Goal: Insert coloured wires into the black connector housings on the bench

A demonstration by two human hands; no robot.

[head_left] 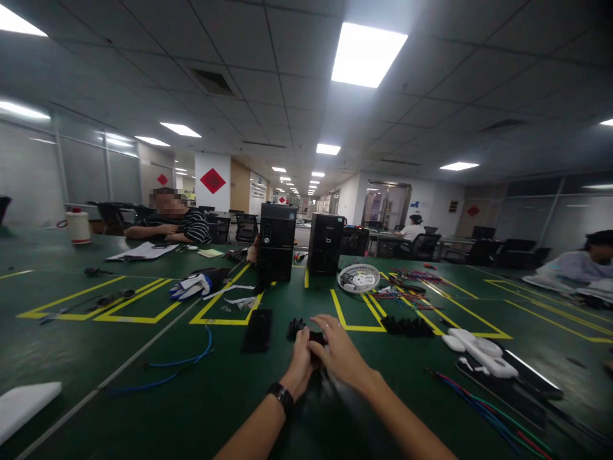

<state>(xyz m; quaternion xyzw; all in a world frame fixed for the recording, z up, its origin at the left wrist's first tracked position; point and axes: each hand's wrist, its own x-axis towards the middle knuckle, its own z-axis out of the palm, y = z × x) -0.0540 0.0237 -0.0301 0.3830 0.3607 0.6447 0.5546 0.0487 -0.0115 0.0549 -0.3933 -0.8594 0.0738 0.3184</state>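
My left hand [299, 364], with a dark watch on its wrist, closes around a small black part [317, 338] over the green table. From the other side, my right hand [341, 351] curls over the same part, thumb and fingers against it. Much of the part lies hidden by my hands, so its exact kind cannot be made out. Just beyond my left fingertips is a black, knobbly piece [295, 328]; whether it joins the held part is unclear. To the left lies a flat black rectangular object [257, 330], like a phone.
Two black computer towers [278, 243] stand ahead. A white round basket [359, 279], a row of black pieces [408, 326], coloured wires [488, 409] and white devices [483, 354] lie right. Gloves [194, 285] and blue wires [184, 361] lie left. A person [191, 223] sits across the table.
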